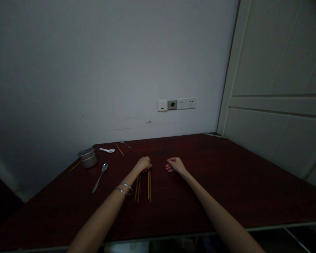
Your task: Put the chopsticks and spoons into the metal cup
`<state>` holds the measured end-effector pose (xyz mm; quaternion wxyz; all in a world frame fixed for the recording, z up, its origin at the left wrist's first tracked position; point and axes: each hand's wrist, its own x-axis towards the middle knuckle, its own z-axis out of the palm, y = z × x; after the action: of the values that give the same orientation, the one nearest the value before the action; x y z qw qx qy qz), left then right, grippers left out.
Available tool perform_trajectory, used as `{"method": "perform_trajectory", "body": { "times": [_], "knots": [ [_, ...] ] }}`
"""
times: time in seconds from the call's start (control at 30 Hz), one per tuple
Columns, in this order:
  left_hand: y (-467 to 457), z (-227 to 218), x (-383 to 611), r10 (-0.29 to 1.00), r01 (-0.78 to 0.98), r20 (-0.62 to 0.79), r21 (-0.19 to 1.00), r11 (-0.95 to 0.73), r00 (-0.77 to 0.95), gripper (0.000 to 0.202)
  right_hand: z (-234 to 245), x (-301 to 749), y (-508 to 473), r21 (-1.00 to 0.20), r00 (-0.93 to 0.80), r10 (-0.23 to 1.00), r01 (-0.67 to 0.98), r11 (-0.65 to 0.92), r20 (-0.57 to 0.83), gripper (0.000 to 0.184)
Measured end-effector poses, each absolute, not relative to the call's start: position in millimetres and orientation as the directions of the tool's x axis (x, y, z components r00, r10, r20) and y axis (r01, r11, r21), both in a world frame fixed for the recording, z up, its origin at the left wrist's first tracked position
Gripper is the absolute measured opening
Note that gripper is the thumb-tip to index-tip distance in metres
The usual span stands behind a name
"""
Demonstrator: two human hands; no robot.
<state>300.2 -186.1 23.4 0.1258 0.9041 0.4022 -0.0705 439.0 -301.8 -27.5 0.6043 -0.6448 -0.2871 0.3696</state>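
Note:
My left hand [144, 164], with two bangles on its wrist, is closed over the far ends of a pair of wooden chopsticks [149, 184]. Their near ends lie on the dark red table [189, 203]. Just left of that pair is another pair of chopsticks [138, 188], partly hidden behind the hand and wrist. A short gap to the right, my right hand [175, 165] rests low over the table, its fingers loosely curled and a little apart, holding nothing.
On the left stand a metal cup [87, 157] and a metal spoon [100, 177]. A chopstick [75, 166] passes behind the cup. Further back lie a white spoon [107, 150], a chopstick [119, 149] and a small spoon [125, 144]. A wall with sockets [186, 103] borders the table.

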Motion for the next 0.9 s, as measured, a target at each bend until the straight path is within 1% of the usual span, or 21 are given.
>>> {"method": "perform_trajectory", "body": {
  "times": [0.2,0.37,0.47,0.53,0.67,0.77,0.83,0.9],
  "knots": [
    [-187.2,22.0,298.3,0.719,0.745,-0.196,0.175,-0.643,0.667,0.024,-25.2,437.2,-302.5,-0.99,0.566,0.812,-0.061,-0.13,-0.142,0.007],
    [-189.9,24.4,297.4,0.725,0.744,-0.168,0.137,-0.654,0.668,0.025,-20.6,436.4,-299.8,-0.988,0.568,0.811,-0.041,-0.146,-0.143,0.01],
    [-191.7,23.8,297.1,0.719,0.738,-0.168,0.119,-0.665,0.675,0.025,-17.3,434.5,-296.9,-0.991,0.56,0.818,-0.031,-0.134,-0.128,0.011],
    [-191.8,22.7,297.1,0.73,0.744,-0.144,0.105,-0.66,0.668,0.028,-14.6,432.7,-295.6,-0.992,0.548,0.828,-0.03,-0.124,-0.12,0.011],
    [-183.3,28.7,295.3,0.752,0.753,-0.059,0.097,-0.65,0.657,0.041,-3.8,429.1,-294.5,-0.992,0.529,0.841,-0.014,-0.123,-0.112,0.009],
    [-165.7,52.0,287.0,0.753,0.743,0.033,0.136,-0.655,0.658,0.046,11.7,426.3,-291.5,-0.993,0.514,0.853,0.014,-0.117,-0.093,0.009],
    [-149.6,77.3,274.5,0.774,0.751,0.132,0.191,-0.632,0.619,0.047,24.0,424.2,-286.0,-0.994,0.5,0.863,0.032,-0.105,-0.075,0.008],
    [-131.7,107.0,255.0,0.794,0.77,0.284,0.22,-0.599,0.537,0.051,35.8,421.4,-276.3,-0.995,0.479,0.876,0.05,-0.084,-0.05,0.008]
  ]
}}
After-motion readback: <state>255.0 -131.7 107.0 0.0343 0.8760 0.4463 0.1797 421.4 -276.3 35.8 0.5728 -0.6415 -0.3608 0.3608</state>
